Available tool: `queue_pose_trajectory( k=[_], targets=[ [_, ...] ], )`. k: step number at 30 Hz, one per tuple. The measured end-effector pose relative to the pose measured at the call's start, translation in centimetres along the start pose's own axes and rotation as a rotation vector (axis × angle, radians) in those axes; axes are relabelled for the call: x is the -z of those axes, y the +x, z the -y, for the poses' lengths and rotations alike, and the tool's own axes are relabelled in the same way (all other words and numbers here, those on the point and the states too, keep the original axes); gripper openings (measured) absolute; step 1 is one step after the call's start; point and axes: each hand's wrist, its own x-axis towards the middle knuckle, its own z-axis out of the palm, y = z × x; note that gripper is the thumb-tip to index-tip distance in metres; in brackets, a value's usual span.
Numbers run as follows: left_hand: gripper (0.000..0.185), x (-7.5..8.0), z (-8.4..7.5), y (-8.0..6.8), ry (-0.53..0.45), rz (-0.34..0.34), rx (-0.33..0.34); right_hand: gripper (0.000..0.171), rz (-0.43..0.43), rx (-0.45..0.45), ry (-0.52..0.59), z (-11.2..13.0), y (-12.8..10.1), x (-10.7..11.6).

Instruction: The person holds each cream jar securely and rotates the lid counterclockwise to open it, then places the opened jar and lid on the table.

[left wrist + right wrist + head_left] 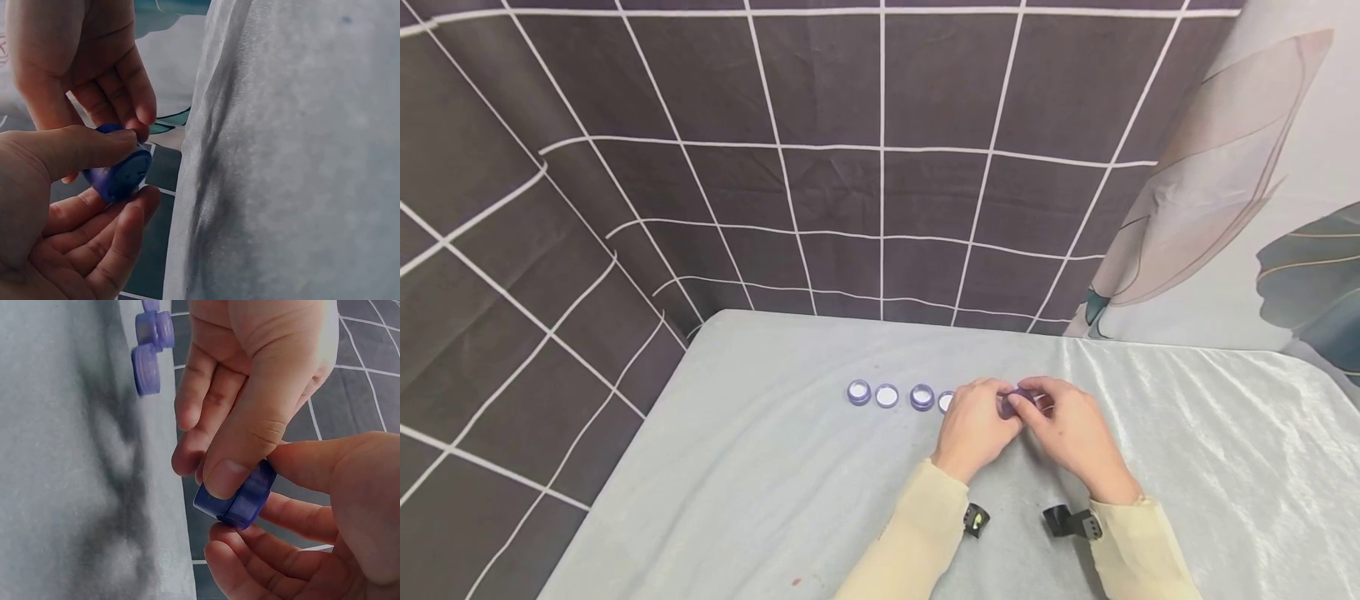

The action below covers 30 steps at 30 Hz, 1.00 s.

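Pinching a purple jar [245,501] over the table [737,467], left hand [976,427] and right hand [1073,427] meet | apparently done: two open jars [859,392] [922,397], lids [887,396] beside them | seemingly remaining: the held one, apparently capped

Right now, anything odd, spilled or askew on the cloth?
Mainly a small reddish spot on the pale cloth, low in the head view: its colour stands out; stain or scrap, can't tell. The purple round pieces sit roughly in line, no spill visible.
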Motion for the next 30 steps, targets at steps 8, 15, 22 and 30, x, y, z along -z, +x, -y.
queue_pose_trajectory(
  k=[8, 15, 22, 30],
  targets=[
    [0.025, -0.21, 0.28, -0.56, -0.053, -0.052, -0.007, 0.025, 0.001, -0.024, 0.007, 0.20, -0.07, 0.03],
    [0.026, -0.36, 0.38, -0.99, -0.094, -0.085, -0.016, 0.032, 0.002, -0.069, -0.001, 0.46, -0.17, 0.04],
    [0.030, -0.53, 0.25, -1.01, -0.099, -0.106, -0.019, 0.033, -0.012, -0.084, 0.000, 0.52, -0.12, 0.16],
    [0.031, -0.62, 0.29, -0.88, -0.102, -0.131, -0.024, 0.032, -0.019, -0.091, 0.005, 0.67, -0.01, 0.31]
  ],
)
